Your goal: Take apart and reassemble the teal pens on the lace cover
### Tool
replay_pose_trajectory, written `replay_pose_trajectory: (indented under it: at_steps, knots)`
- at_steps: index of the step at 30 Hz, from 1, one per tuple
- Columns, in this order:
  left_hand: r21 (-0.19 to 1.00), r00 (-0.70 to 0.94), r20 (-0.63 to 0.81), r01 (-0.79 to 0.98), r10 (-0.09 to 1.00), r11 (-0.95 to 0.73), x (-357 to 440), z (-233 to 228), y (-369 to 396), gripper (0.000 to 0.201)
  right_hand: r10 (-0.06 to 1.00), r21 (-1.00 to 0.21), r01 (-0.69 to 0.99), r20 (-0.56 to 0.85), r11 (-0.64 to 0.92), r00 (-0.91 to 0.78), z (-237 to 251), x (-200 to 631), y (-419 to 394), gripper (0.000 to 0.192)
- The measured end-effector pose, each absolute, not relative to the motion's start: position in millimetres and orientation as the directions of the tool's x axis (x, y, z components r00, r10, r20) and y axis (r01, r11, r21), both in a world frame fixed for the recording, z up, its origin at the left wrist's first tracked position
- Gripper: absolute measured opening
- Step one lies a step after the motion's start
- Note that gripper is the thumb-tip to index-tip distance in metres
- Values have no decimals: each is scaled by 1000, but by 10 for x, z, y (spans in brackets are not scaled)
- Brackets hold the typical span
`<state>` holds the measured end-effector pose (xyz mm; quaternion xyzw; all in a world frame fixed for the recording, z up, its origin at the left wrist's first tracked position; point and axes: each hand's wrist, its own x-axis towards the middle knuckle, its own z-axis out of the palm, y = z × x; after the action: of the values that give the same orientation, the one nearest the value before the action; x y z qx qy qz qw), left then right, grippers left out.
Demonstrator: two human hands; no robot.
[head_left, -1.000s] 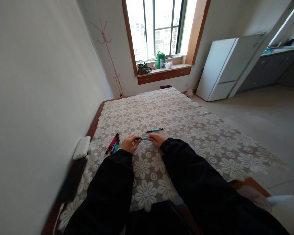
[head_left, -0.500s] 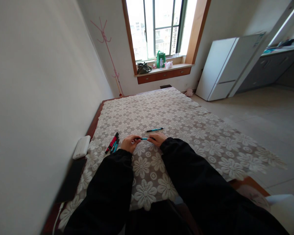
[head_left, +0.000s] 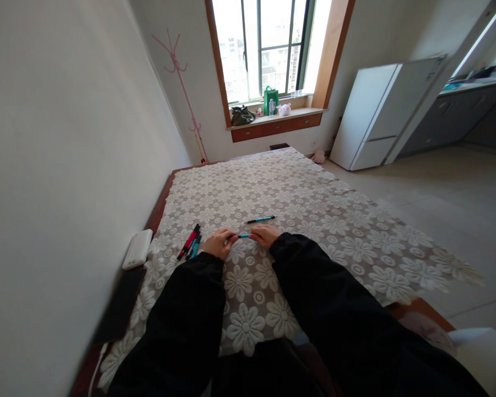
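Compared with a moment ago, your left hand (head_left: 219, 243) and right hand (head_left: 265, 235) sit closer, fingers of both pinching the ends of the teal pen (head_left: 243, 236) just above the bed (head_left: 355, 231), so less barrel shows; spare pen (head_left: 261, 219) lies just beyond.

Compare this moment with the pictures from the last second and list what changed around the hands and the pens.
The hands have closed in: less of the teal pen shows between the left hand and the right hand than a second ago. Both keep their grip on it. The loose pen beyond them, the pen bundle and the white box have not moved.
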<state>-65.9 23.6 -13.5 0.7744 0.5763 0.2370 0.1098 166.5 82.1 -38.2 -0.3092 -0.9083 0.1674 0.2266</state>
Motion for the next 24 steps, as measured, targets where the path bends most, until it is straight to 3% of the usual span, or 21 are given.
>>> replay_pose_trajectory:
  at_steps: [9,15,17,20,24]
  knots:
    - [432,278,229,830,933,-353,-615,-75,186,21,567,-355,453,361,818,-740,-355,1657,799,31]
    - [488,238,197,817,951,-306,-616,-77,202,49,520,-285,435,433,854,-737,-290,1646,783,27]
    - [521,212,219,800,952,-298,-626,-90,222,45,545,-286,465,428,838,-721,-289,1650,785,27]
    - [549,162,299,777,940,-308,-646,-117,248,21,589,-303,505,413,808,-694,-305,1663,794,26]
    - [521,177,318,788,931,-328,-667,-146,256,17,602,-341,497,409,798,-686,-327,1669,811,24]
